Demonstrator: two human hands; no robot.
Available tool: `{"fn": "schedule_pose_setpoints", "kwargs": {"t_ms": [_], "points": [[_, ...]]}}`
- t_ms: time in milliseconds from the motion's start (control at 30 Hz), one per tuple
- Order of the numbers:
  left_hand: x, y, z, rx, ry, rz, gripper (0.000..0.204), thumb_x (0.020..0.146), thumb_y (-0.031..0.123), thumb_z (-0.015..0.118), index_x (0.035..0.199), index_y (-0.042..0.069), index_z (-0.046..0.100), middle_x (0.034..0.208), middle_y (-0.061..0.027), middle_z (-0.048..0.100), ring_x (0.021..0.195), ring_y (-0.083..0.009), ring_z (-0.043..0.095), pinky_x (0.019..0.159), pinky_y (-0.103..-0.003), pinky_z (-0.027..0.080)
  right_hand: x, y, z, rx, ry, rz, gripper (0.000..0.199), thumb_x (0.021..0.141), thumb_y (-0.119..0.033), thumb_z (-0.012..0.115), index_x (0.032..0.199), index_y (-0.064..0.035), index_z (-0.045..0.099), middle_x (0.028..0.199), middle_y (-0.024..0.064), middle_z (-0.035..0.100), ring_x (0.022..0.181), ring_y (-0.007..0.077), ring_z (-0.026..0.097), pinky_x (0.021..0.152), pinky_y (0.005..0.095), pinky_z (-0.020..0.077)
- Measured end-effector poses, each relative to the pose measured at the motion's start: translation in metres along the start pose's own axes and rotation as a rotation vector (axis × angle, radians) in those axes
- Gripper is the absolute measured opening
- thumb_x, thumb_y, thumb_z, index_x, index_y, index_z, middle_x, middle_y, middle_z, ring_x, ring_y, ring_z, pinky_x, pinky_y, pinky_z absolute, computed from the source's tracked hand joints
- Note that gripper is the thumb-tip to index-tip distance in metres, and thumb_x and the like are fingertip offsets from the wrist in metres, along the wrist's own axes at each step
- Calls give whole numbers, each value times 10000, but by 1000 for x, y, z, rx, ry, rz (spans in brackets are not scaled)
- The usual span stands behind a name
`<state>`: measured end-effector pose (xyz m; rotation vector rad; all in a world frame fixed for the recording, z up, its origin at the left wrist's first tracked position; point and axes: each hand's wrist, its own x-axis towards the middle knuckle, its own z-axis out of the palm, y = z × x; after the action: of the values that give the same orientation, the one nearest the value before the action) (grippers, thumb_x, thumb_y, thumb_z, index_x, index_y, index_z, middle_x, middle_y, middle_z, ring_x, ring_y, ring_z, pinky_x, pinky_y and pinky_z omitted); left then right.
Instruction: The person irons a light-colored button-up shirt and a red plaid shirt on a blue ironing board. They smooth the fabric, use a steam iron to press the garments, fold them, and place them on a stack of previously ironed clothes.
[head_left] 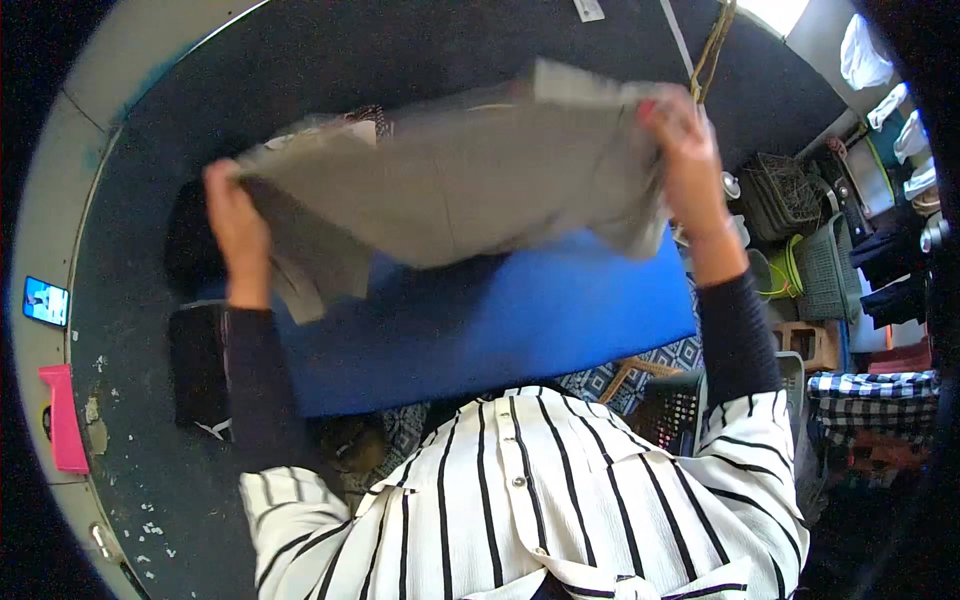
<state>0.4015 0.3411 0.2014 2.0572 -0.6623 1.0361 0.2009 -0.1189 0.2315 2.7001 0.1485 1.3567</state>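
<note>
A grey-brown garment (450,185) is stretched out in the air between my two hands, blurred by motion. My left hand (238,225) is closed on its left end, where a sleeve-like flap hangs down. At the opposite end my right hand (690,160) grips the upper corner, its fingers smeared. Below the cloth lies a blue-topped table (520,335), and the garment hides its far side. Behind the garment's upper left edge, a bit of patterned and white cloth (365,128) peeks out; I cannot tell what it is.
A black box-like object (198,365) stands left of the table. At the right are a grey-green basket (828,270), a dark wire basket (782,195) and folded checked cloth (870,400). A phone (45,302) and a pink object (65,420) are at the far left.
</note>
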Motion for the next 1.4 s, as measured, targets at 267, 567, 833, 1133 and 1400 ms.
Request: {"fn": "schedule_pose_setpoints", "kwargs": {"t_ms": [267,567,833,1133,1400], "points": [[68,71,-154,-433,-81,-8,370,882,273,538,1133,9,605,1236,-167,584,1193,-309,515,1063,-439,336,55,42,-107,908,-26,384,283,721,-89,655,995,-21,643,933,104,635,863,181,611,832,282,462],[-152,64,-101,-512,-1512,-787,278,818,126,670,1081,47,628,1083,-147,615,1015,-283,578,924,-386,432,-108,8,-68,914,-1264,304,234,760,-122,726,968,-38,660,893,104,654,871,261,634,809,345,504],[-251,4,38,341,-817,-426,367,918,287,574,1203,55,552,1157,-177,604,1124,-326,551,943,-404,417,-184,-55,129,377,-577,321,365,906,-263,564,1230,-98,528,1212,171,571,1141,353,525,983,519,382],[-282,13,-15,-500,-870,-1408,187,895,176,631,890,-5,677,786,5,664,682,-90,578,639,-260,460,-193,-42,107,291,-834,567,515,806,-483,640,1194,-158,546,1079,173,606,1129,292,547,943,514,417],[-202,-22,-7,-834,-431,-1684,265,823,192,656,1025,24,624,1008,-81,644,945,-219,594,838,-371,477,-171,8,168,597,-1253,7,484,801,-547,616,885,-85,734,944,179,691,910,356,639,847,432,489]]}}
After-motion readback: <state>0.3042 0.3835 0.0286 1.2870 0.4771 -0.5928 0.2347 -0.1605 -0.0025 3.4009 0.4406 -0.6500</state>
